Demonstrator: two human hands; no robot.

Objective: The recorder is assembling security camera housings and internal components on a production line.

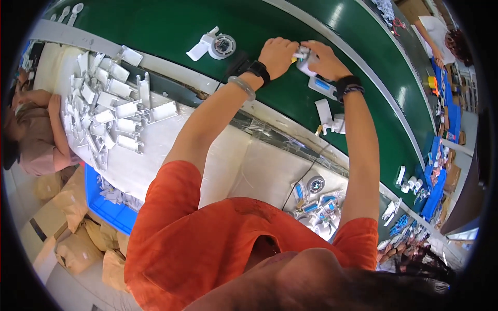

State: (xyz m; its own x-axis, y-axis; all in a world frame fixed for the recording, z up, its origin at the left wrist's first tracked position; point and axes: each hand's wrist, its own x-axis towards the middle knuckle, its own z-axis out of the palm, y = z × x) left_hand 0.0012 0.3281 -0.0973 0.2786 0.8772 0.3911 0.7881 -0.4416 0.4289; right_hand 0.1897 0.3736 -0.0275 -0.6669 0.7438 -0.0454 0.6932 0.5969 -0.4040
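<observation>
Over the green belt, my left hand (278, 56) and my right hand (327, 60) meet at a white plastic device (305, 68). Both have their fingers bent round its upper end, where a small yellow bit shows; the exact grip is partly hidden. Below my right hand, a white casing with a blue cylinder (324, 85) in it extends toward the wrist; I cannot tell if it is part of the same device. To the left on the belt lies a white unit with a round head (223, 46) and a flap-like cover. Nearer my right forearm rests another white unit (325, 116).
Many white plastic covers (116, 98) are heaped on the left worktable. Round-headed units with blue cylinders (316, 205) lie close to my body. A blue crate (111, 202) stands lower left. Other people (39, 129) work at the left and far right. Metal rails border the belt (386, 111).
</observation>
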